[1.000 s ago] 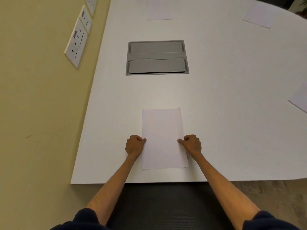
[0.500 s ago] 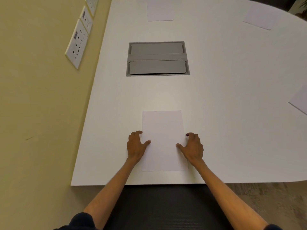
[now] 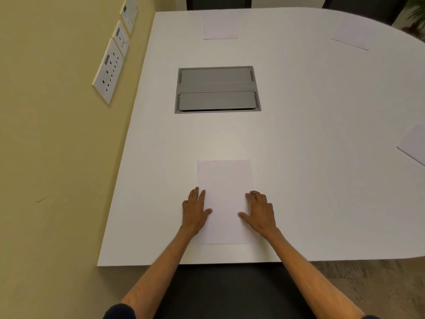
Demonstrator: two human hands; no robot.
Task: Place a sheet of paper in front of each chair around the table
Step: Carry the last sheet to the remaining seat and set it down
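A white sheet of paper [image 3: 225, 194] lies flat on the white table [image 3: 322, 157] near its front edge, above a dark chair [image 3: 230, 293]. My left hand [image 3: 195, 211] rests flat on the sheet's left edge with fingers spread. My right hand [image 3: 261, 211] lies flat on its right edge, fingers apart. Neither hand grips the sheet. Three more sheets lie on the table: one at the far edge [image 3: 219, 25], one at the far right [image 3: 351, 33], one at the right edge [image 3: 414, 143], cut off by the frame.
A grey recessed cable box [image 3: 217, 89] sits in the table's middle. A yellow wall with white socket plates [image 3: 109, 71] runs along the left side. Dark chair backs [image 3: 218, 2] show beyond the far edge. Carpet lies at the lower right.
Both hands have gone from closed fists pinching the sheet's sides to flat, spread palms on its edges. The sheet lies in the same spot.
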